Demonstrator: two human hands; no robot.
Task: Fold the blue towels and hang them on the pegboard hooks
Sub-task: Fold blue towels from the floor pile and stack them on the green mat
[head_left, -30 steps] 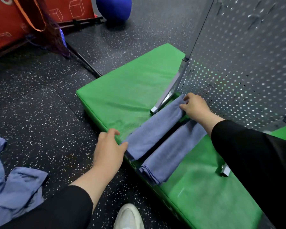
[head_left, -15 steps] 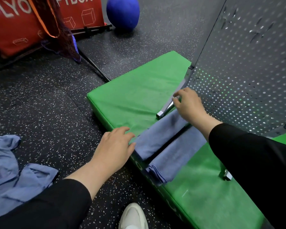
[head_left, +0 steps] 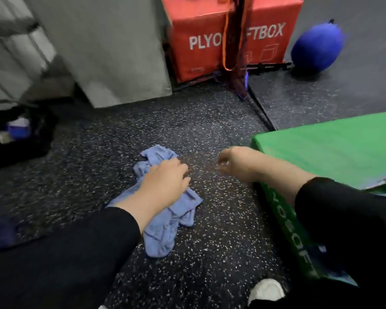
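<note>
Both hands have left the folded towels on the mat since the earlier frame, and my view has swung left to the floor. Left hand [head_left: 165, 178] is now down on the crumpled blue towel [head_left: 165, 224], fingers curled over the top of the bundle; grip looks closed on the cloth, though blur hides the fingertips. Right hand [head_left: 234, 163] hangs just right of it, apart from the towel, fingers loosely curled, holding nothing I can see. Towel lies in a heap on the speckled black floor [head_left: 221, 241], partly under my left sleeve [head_left: 80, 248]. Green mat [head_left: 334, 150] sits to the right, its corner just behind the right wrist. Further back: red plyo box [head_left: 201, 25], blue ball [head_left: 316, 50], grey panel [head_left: 112, 47]. White shoe tip [head_left: 265, 291] at bottom edge.
</note>
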